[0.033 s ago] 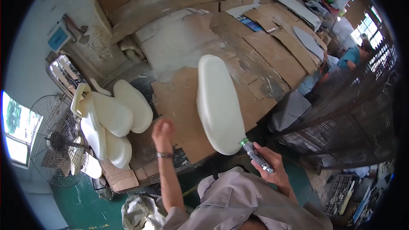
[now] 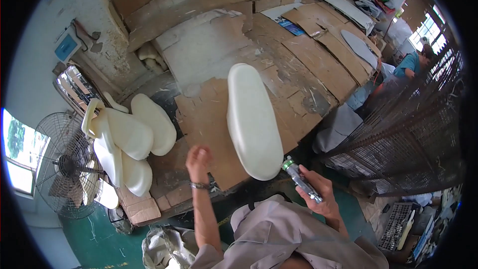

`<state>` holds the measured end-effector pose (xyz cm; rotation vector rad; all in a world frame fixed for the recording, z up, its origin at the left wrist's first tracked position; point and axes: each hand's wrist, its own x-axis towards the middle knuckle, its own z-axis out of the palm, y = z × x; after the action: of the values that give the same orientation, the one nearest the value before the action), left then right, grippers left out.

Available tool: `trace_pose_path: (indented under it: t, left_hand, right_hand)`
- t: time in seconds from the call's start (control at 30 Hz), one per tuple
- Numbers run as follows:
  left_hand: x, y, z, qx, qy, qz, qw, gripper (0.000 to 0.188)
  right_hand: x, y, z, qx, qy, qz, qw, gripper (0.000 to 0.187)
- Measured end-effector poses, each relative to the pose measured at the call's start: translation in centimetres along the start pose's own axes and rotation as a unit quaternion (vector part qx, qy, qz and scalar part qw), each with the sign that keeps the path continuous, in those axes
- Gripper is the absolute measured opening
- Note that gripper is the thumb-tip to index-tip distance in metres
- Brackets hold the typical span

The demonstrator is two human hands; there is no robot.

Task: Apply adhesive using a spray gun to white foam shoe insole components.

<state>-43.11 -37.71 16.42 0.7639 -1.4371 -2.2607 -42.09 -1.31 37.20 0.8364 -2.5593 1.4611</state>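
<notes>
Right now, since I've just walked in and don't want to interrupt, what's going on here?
The person's right hand grips a grey cylindrical hand tool with a green ring, its head close to the near end of a smooth, cream, elongated piece; contact is hard to tell. That piece is over brown cardboard. The left hand, slightly blurred, is left of it, apart. More cream pieces are piled beside a round wire-caged fan.

Upper garment: loose shirt, taupe-grey, matte, with folds and raised seam lines across the front. Left sleeve: same cloth, at the shirt's left side, ending above the forearm. Wristband: dark, narrow, encircling the wrist below the left hand, forward-left of the shirt; link detail too small to resolve. Strap-like black piece: at the shirt's front edge.
</notes>
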Motion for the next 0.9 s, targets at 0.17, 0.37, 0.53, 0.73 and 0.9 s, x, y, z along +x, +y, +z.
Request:
trace_pose_path:
  t: [0.17,0.37,0.53,0.73,0.9]
  left_hand:
    - [-9.5,-10.8,4.0,0.015,0.025,-0.103,0.994,0.032]
    - [-13.2,-18.0,-0.1,0.117,0.047,-0.217,0.968,0.036]
    - [-17.1,-22.3,-5.1,0.243,0.074,-0.319,0.913,0.027]
    - [-24.8,-29.0,-10.7,0.224,0.16,-0.432,0.859,0.02]
    - [-30.5,-32.2,-14.1,0.272,0.126,-0.482,0.823,0.023]
  right_hand:
    - [-3.9,0.6,-6.2,-0.033,0.035,0.0,0.999,0.049]
    - [-8.7,1.2,-11.0,-0.023,0.069,0.001,0.997,0.05]
    - [-12.4,1.7,-13.6,-0.001,0.07,-0.018,0.997,0.053]
    - [-15.3,2.1,-15.3,0.024,0.057,-0.021,0.998,0.052]
    - [-17.8,3.2,-16.2,0.006,0.039,-0.044,0.998,0.051]
